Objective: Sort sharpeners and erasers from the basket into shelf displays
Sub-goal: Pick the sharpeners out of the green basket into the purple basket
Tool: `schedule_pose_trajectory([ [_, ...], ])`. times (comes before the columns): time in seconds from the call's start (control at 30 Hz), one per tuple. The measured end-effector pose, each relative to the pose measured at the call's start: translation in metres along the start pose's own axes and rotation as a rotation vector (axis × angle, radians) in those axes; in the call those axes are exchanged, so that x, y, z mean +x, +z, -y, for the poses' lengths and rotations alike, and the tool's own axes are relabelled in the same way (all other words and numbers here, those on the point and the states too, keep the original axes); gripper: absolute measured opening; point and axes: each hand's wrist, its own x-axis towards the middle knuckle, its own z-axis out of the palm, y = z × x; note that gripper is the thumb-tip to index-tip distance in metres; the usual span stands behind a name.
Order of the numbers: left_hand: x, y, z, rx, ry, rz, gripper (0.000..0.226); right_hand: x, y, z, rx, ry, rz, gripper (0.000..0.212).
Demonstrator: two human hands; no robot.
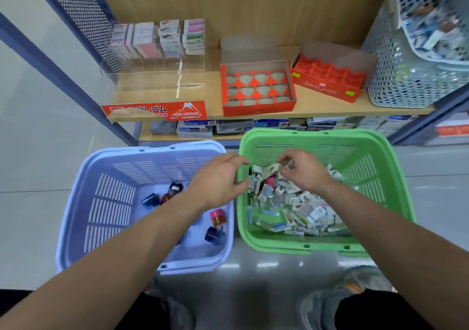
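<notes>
A green basket (375,152) on the floor holds a heap of wrapped erasers (291,202) with a pink sharpener (271,181) among them. Beside it on the left, a lilac basket (101,177) holds several coloured sharpeners (218,218). My left hand (218,182) reaches over the green basket's left rim, fingers loosely curved above the erasers, holding nothing that I can see. My right hand (302,169) hovers over the heap and pinches a small wrapped eraser (281,166) between thumb and fingertips.
On the wooden shelf (317,106) stand a clear eraser display (157,85) with stacked eraser packs at its back, a red tray with triangular holes (258,88), a red compartment box (327,80) and grey mesh baskets (406,70). Boxes fill the lower shelf.
</notes>
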Motion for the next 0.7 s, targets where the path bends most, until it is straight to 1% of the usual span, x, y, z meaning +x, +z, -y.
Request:
schedule_pose_trajectory([
  [0.07, 0.026, 0.012, -0.006, 0.048, 0.014, -0.058, 0.058, 0.015, 0.02, -0.033, -0.065, 0.053, 0.119, 0.03],
  [0.17, 0.054, 0.031, 0.0, 0.172, 0.0, -0.155, 0.066, 0.036, 0.06, -0.054, -0.117, 0.012, 0.195, 0.029],
  [0.2, 0.059, 0.037, 0.004, 0.2, 0.006, -0.176, 0.067, 0.042, 0.073, -0.058, -0.169, -0.021, 0.202, 0.029],
  [0.27, 0.066, 0.048, 0.013, 0.187, 0.025, -0.195, 0.067, 0.051, 0.092, -0.065, -0.344, -0.08, 0.185, 0.036],
  [0.33, 0.069, 0.054, 0.019, 0.15, 0.041, -0.206, 0.067, 0.051, 0.104, -0.073, -0.492, -0.121, 0.164, 0.049],
  [0.37, 0.069, 0.055, 0.021, 0.135, 0.05, -0.214, 0.067, 0.049, 0.108, -0.078, -0.524, -0.141, 0.169, 0.056],
  [0.43, 0.07, 0.056, 0.024, 0.098, 0.062, -0.233, 0.065, 0.046, 0.112, -0.084, -0.544, -0.17, 0.216, 0.068],
  [0.47, 0.071, 0.057, 0.024, 0.082, 0.065, -0.242, 0.064, 0.046, 0.113, -0.085, -0.54, -0.168, 0.236, 0.07],
  [0.57, 0.071, 0.057, 0.022, 0.056, 0.075, -0.273, 0.06, 0.048, 0.115, -0.078, -0.561, -0.155, 0.263, 0.07],
  [0.7, 0.071, 0.056, 0.022, 0.036, 0.076, -0.29, 0.055, 0.041, 0.118, -0.08, -0.554, -0.177, 0.362, 0.068],
])
